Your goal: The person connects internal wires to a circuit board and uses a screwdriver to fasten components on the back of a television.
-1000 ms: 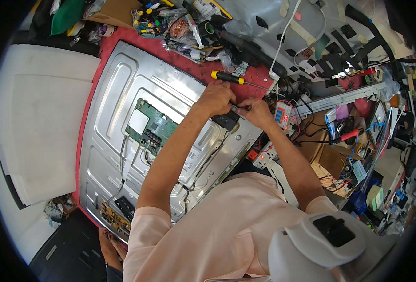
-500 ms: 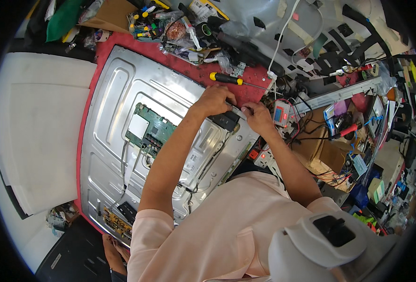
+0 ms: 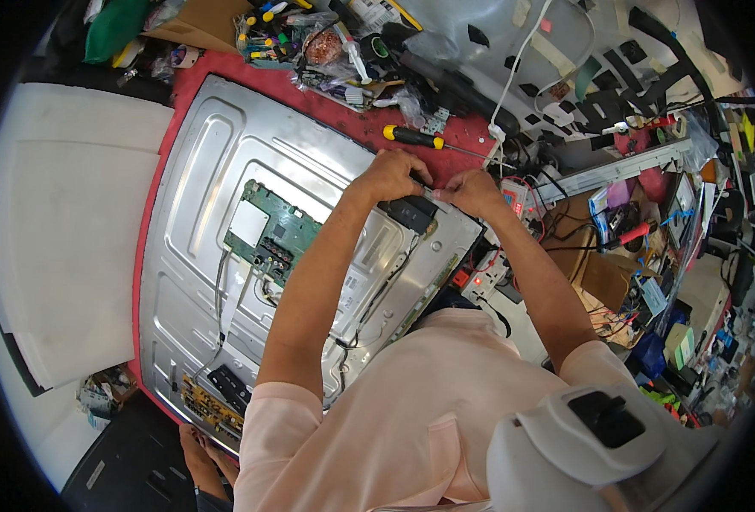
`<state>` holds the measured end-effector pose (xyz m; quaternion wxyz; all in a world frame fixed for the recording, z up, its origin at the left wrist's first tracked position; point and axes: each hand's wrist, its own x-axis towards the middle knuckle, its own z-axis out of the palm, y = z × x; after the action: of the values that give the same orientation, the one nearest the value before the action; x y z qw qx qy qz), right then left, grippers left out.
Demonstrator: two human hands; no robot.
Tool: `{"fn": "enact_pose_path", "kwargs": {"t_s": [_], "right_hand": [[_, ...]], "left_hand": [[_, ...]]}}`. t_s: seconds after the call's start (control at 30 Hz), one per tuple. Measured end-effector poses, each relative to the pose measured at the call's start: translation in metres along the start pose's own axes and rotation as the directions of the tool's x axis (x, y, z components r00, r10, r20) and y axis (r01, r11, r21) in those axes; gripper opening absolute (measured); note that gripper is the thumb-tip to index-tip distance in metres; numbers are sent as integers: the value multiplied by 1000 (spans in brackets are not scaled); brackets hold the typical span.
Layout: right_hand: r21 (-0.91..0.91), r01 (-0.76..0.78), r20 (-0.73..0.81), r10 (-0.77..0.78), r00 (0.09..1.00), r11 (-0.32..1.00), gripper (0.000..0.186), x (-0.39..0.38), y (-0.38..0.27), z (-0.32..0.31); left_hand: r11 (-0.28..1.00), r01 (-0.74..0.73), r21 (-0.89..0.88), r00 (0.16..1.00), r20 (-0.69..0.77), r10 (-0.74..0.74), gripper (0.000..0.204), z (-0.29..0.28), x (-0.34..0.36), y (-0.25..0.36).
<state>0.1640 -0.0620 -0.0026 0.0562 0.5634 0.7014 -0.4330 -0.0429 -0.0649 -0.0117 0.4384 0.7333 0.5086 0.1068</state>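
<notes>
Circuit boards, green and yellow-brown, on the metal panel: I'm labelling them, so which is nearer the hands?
The green board, bearing a white square, is nearer the left hand and right hand. The yellow-brown board lies farther away at the panel's bottom.

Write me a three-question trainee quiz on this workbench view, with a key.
1. True or false: the black-and-yellow-handled screwdriver is in the person's bare left hand.

2. Multiple choice: which thing carries the flat white square?
A) the green rectangular circuit board
B) the yellow-brown circuit board
C) the black plastic box

3. Fill in: the left hand and the bare right hand are at the ____ edge (near or far, as the person stands) of the large silver metal panel.

Key:
1. False; its handle lies on the red table covering.
2. A
3. far
</notes>
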Motion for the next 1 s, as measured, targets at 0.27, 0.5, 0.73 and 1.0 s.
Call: {"fn": "enact_pose_path", "kwargs": {"t_s": [0.27,0.5,0.73,1.0], "right_hand": [[25,7,-25,-7,1000,1000,36,6,0,-4],[197,-12,276,-44,960,980,27,29,-8,-18],[254,-50,497,-86,863,966,24,50,-3,-24],[184,12,651,-131,748,983,25,66,-14,-32]], "left_hand": [[998,-56,-15,998,28,57,20,0,-1,-6],[1000,-20,-24,997,74,22,18,-1,0,-7],[1000,-3,-27,996,89,5,16,-3,-1,-1],[1000,-17,26,998,67,15,17,-5,1,1]]}}
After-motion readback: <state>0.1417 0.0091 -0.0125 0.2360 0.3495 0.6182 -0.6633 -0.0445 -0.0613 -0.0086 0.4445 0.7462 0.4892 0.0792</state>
